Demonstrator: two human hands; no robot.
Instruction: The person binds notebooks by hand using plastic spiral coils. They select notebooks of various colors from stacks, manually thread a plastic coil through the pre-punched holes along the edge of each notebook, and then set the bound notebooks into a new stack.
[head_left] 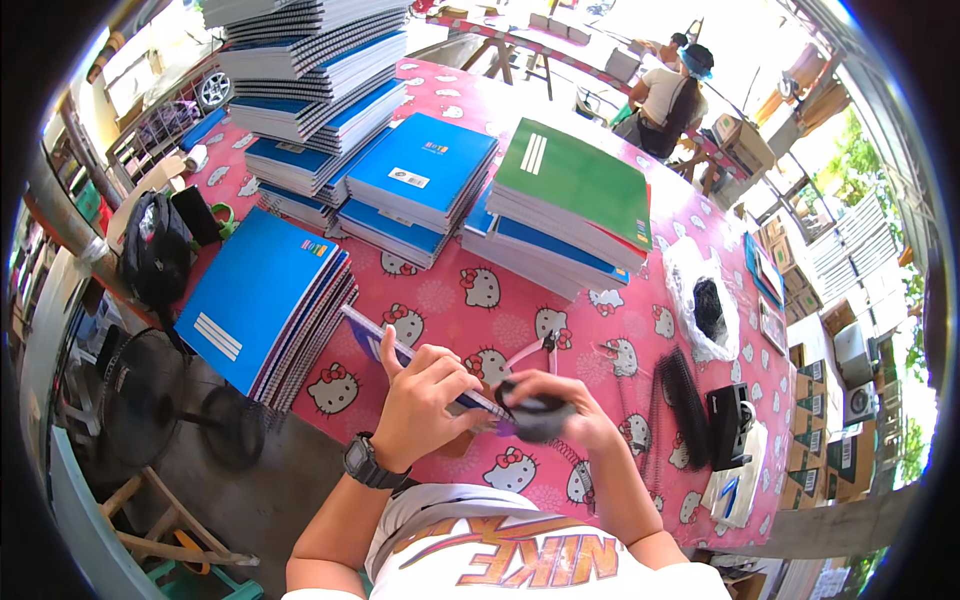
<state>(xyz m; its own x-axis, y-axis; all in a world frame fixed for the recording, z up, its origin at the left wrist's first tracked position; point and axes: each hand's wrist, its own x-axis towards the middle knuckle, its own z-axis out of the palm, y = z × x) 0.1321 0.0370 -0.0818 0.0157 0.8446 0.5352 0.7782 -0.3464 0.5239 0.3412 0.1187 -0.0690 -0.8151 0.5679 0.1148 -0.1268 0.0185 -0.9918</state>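
My left hand (pixel 428 393) is closed on a thin notebook (pixel 366 335), held tilted and seen nearly edge-on near the table's front edge. At its right end, my right hand (pixel 583 413) grips a black object (pixel 540 415), which is too smeared by motion to name. A purple bit shows under that object, beside the notebook's end. Just beyond my hands, pliers with pale pink handles (pixel 530 350) lie spread on the pink patterned tablecloth (pixel 435 290). My left wrist wears a black watch (pixel 370 460).
Stacked blue notebooks (pixel 260 290) stand left, with a tall pile (pixel 320 100) behind and a green-topped stack (pixel 575 185) ahead. Right are black spiral coils (pixel 683 405), a plastic bag (pixel 700 300) and a black device (pixel 728 425). Another person (pixel 665 100) sits beyond; a fan (pixel 150 390) stands left.
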